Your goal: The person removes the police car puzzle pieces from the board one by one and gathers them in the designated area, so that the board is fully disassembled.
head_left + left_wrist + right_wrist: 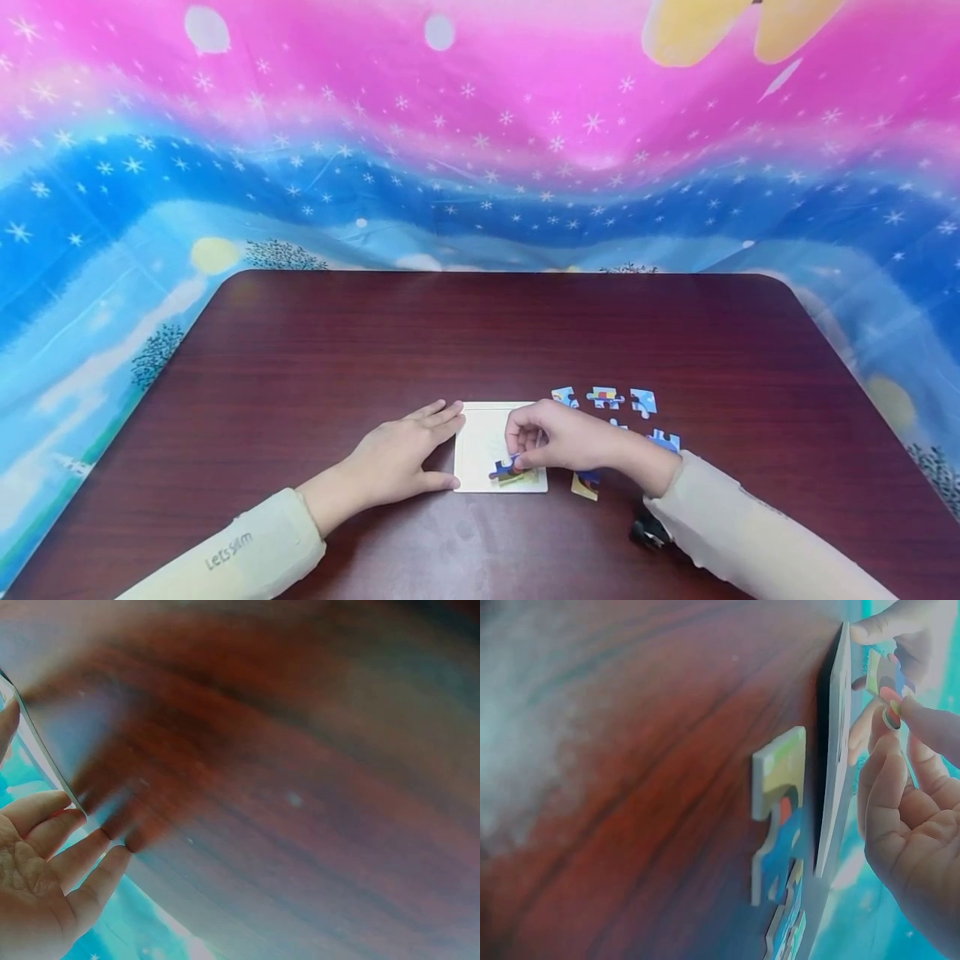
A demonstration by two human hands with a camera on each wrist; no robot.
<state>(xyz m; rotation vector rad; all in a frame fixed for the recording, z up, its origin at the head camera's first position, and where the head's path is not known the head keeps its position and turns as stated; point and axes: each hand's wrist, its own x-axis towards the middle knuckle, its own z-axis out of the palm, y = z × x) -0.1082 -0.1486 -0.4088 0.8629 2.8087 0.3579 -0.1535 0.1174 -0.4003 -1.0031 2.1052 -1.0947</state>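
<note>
A white puzzle board point(476, 442) lies near the middle front of the table. My left hand point(397, 454) rests flat with spread fingers, thumb and fingertips at the board's left edge. In the left wrist view the same hand point(45, 877) shows its straight fingers along that edge. Over the board's lower part, my right hand point(566, 437) pinches a jigsaw piece point(501, 468) between thumb and fingers. The right wrist view shows this piece point(885, 679) tilted, with yellow-green, blue and red print. A yellowish patch point(528, 479) shows at the board's lower right corner, partly covered.
Right of the board lie several loose jigsaw pieces: three in a back row, including a middle one point(604, 397), a blue one point(665, 439) beside the right forearm, and a yellow-brown one point(585, 487) nearer the front. A patterned cloth point(480, 150) hangs behind the dark table point(337, 333).
</note>
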